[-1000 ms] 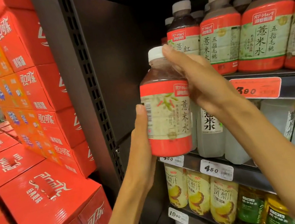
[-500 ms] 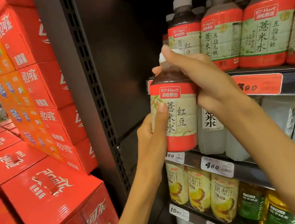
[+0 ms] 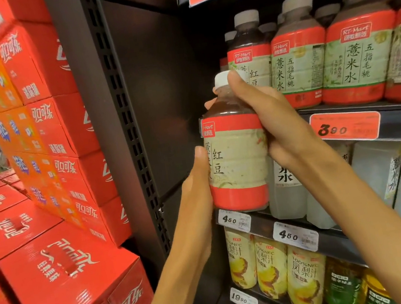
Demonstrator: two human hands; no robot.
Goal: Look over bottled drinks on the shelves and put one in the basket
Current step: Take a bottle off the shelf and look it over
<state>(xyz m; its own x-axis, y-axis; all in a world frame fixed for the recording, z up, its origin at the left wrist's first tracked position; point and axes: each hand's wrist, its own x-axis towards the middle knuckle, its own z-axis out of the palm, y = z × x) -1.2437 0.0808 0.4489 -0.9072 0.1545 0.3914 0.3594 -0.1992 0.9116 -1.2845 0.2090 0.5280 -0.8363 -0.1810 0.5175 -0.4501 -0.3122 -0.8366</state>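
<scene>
I hold a bottle of dark drink (image 3: 238, 162) with a white cap and a red and pale green label upright in front of the shelves. My right hand (image 3: 270, 118) grips its neck and upper right side, fingers curled over the shoulder. My left hand (image 3: 197, 191) holds its lower left side, thumb along the label. Similar bottles (image 3: 350, 53) stand in a row on the shelf behind. No basket is in view.
A shelf edge with an orange price tag (image 3: 345, 126) runs behind my right wrist. Pale bottles (image 3: 287, 191) and yellow juice bottles (image 3: 269, 265) fill the lower shelves. A black upright (image 3: 124, 111) borders the shelving. Stacked red cartons (image 3: 68, 281) fill the left.
The bottle has been turned about its upright axis, so the label front with large characters now faces me. My left thumb has shifted higher along the label's left edge.
</scene>
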